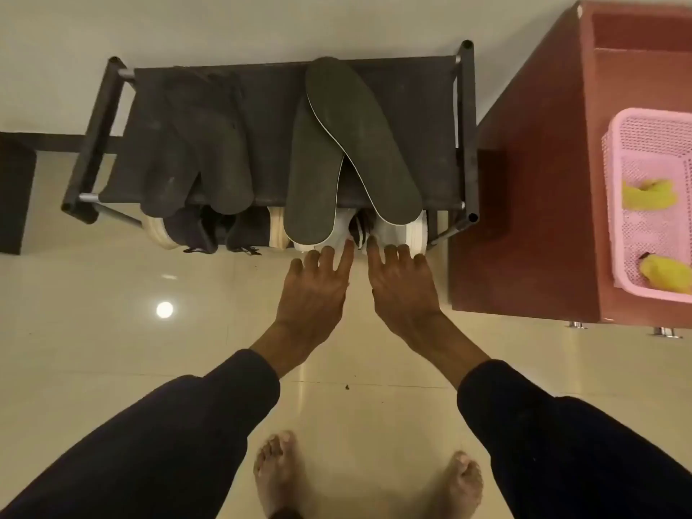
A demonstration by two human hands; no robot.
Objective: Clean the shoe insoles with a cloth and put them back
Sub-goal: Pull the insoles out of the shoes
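Note:
Two dark grey insoles lie crossed on top of the black shoe rack [466, 118]: the left insole [312, 181] and the right insole [369, 151], whose toe overlaps the other. Under them, on the lower shelf, stand two white shoes. My left hand [314, 286] reaches forward with straight fingers touching the left white shoe [337, 239]. My right hand [402, 284] does the same at the right white shoe [406, 234]. Neither hand holds anything. A second, darker pair of insoles [198, 159] lies on the rack's left half.
Dark shoes with pale soles [194, 232] sit on the lower shelf at the left. A reddish-brown cabinet [531, 219] stands right of the rack, bearing a pink basket [618, 204] with yellow cloths [649, 194]. My bare feet stand on glossy beige tiles.

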